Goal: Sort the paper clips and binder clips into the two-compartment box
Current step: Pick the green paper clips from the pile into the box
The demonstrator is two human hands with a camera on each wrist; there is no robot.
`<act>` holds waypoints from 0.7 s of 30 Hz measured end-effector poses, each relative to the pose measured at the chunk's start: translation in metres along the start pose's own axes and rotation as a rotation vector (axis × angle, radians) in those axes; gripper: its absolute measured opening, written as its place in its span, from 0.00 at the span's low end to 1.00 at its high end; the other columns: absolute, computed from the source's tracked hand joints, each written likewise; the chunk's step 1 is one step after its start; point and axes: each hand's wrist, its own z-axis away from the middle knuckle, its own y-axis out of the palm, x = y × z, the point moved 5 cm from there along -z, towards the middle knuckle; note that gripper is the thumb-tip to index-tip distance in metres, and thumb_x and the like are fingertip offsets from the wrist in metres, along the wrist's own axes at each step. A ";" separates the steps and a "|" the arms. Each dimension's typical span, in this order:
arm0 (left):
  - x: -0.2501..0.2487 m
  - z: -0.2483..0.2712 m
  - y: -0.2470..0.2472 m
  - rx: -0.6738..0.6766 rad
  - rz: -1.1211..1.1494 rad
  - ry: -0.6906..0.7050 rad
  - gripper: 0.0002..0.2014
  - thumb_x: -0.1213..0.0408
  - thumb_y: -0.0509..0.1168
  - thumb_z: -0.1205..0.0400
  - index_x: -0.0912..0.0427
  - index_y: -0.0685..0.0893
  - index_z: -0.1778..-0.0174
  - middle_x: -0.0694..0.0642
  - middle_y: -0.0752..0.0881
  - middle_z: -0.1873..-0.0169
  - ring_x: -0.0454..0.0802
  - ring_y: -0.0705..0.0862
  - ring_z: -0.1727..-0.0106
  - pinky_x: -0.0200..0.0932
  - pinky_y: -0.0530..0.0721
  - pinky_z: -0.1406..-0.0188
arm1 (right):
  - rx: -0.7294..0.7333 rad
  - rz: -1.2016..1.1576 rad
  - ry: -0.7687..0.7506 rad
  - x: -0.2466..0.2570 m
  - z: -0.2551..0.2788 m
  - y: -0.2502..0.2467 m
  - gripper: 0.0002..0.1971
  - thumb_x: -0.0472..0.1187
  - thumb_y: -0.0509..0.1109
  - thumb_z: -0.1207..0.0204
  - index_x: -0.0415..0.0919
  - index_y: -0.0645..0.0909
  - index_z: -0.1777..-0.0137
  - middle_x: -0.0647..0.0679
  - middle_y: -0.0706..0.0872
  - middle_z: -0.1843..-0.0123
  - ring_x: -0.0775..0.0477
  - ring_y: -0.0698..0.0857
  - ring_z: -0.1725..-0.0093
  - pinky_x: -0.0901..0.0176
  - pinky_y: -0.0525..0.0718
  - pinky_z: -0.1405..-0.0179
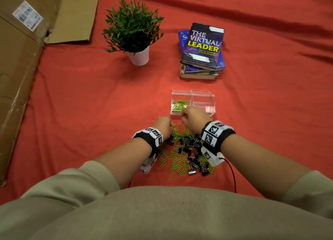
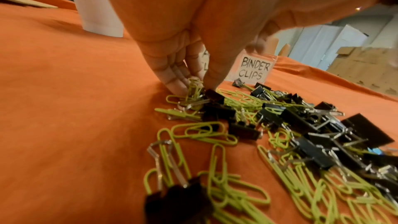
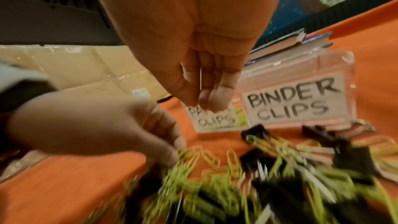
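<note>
A mixed pile (image 1: 185, 149) of green paper clips and black binder clips lies on the red cloth in front of me. Beyond it stands the clear two-compartment box (image 1: 192, 92). Its left compartment holds green paper clips (image 1: 178, 104); the right one, labelled BINDER CLIPS (image 3: 295, 103), looks bare. My left hand (image 2: 193, 88) pinches a few green paper clips (image 2: 189, 89) at the pile's far left edge. My right hand (image 3: 204, 103) hangs above the pile just before the box front, fingers together and pointing down, nothing visible in them.
A potted plant in a white pot (image 1: 139, 56) stands at the back left and a stack of books (image 1: 201, 50) behind the box. Flattened cardboard (image 1: 21, 59) covers the left side. A black cable (image 1: 232, 173) trails from my right wrist.
</note>
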 end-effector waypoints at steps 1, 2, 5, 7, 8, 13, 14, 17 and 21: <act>0.001 0.000 0.000 -0.002 0.029 -0.007 0.07 0.72 0.63 0.19 0.63 0.84 0.50 0.61 0.87 0.49 0.58 0.85 0.48 0.47 0.82 0.50 | 0.069 0.047 0.020 -0.001 0.004 0.013 0.09 0.38 0.62 0.21 0.37 0.83 0.50 0.40 0.86 0.45 0.45 0.86 0.53 0.52 0.88 0.50; 0.002 0.000 -0.001 -0.013 0.062 -0.014 0.07 0.72 0.62 0.19 0.63 0.84 0.50 0.61 0.87 0.50 0.58 0.85 0.49 0.47 0.82 0.51 | 0.123 0.097 0.049 -0.003 0.008 0.023 0.10 0.42 0.63 0.22 0.36 0.82 0.50 0.38 0.84 0.41 0.44 0.85 0.50 0.50 0.88 0.47; 0.007 0.001 -0.007 -0.067 0.208 -0.029 0.04 0.71 0.63 0.19 0.59 0.82 0.54 0.57 0.84 0.59 0.53 0.83 0.60 0.43 0.81 0.62 | 0.163 0.181 0.105 -0.005 0.015 0.046 0.20 0.50 0.68 0.25 0.35 0.76 0.41 0.36 0.71 0.30 0.38 0.73 0.32 0.45 0.78 0.32; 0.007 0.002 -0.015 -0.090 0.304 -0.016 0.03 0.70 0.64 0.19 0.57 0.80 0.56 0.52 0.81 0.64 0.47 0.78 0.66 0.37 0.77 0.69 | 0.114 0.169 0.095 0.000 0.018 0.053 0.25 0.50 0.71 0.26 0.34 0.73 0.36 0.37 0.69 0.31 0.38 0.70 0.31 0.46 0.76 0.30; 0.006 0.002 -0.020 -0.096 0.355 -0.011 0.03 0.69 0.65 0.19 0.57 0.79 0.55 0.50 0.80 0.65 0.45 0.77 0.67 0.36 0.76 0.70 | 0.086 0.149 0.085 0.003 0.019 0.056 0.25 0.48 0.71 0.26 0.34 0.72 0.35 0.38 0.70 0.33 0.38 0.71 0.32 0.47 0.77 0.32; -0.005 -0.002 -0.046 -0.117 0.529 0.029 0.04 0.69 0.66 0.19 0.57 0.78 0.53 0.48 0.79 0.65 0.46 0.77 0.65 0.37 0.77 0.66 | 0.046 0.039 -0.007 0.002 0.023 0.064 0.14 0.34 0.65 0.23 0.31 0.77 0.39 0.38 0.76 0.37 0.38 0.74 0.34 0.48 0.77 0.32; -0.007 -0.004 -0.049 -0.113 0.557 0.032 0.04 0.69 0.66 0.19 0.57 0.78 0.54 0.49 0.79 0.65 0.46 0.78 0.64 0.37 0.78 0.64 | 0.058 0.038 -0.017 0.000 0.024 0.066 0.13 0.33 0.65 0.24 0.31 0.77 0.40 0.38 0.77 0.38 0.38 0.74 0.35 0.49 0.76 0.32; -0.017 -0.012 -0.058 -0.110 0.637 0.036 0.06 0.70 0.67 0.20 0.55 0.78 0.58 0.51 0.80 0.65 0.51 0.80 0.59 0.49 0.83 0.52 | 0.101 0.020 -0.033 -0.002 0.025 0.066 0.12 0.33 0.65 0.25 0.31 0.79 0.43 0.38 0.79 0.42 0.38 0.77 0.39 0.51 0.77 0.37; -0.036 -0.030 -0.069 -0.174 0.646 0.051 0.05 0.69 0.67 0.20 0.56 0.78 0.57 0.57 0.83 0.59 0.52 0.81 0.58 0.52 0.85 0.51 | 0.133 -0.115 0.037 -0.011 0.024 0.049 0.08 0.35 0.67 0.26 0.32 0.82 0.50 0.39 0.84 0.49 0.40 0.83 0.49 0.55 0.79 0.53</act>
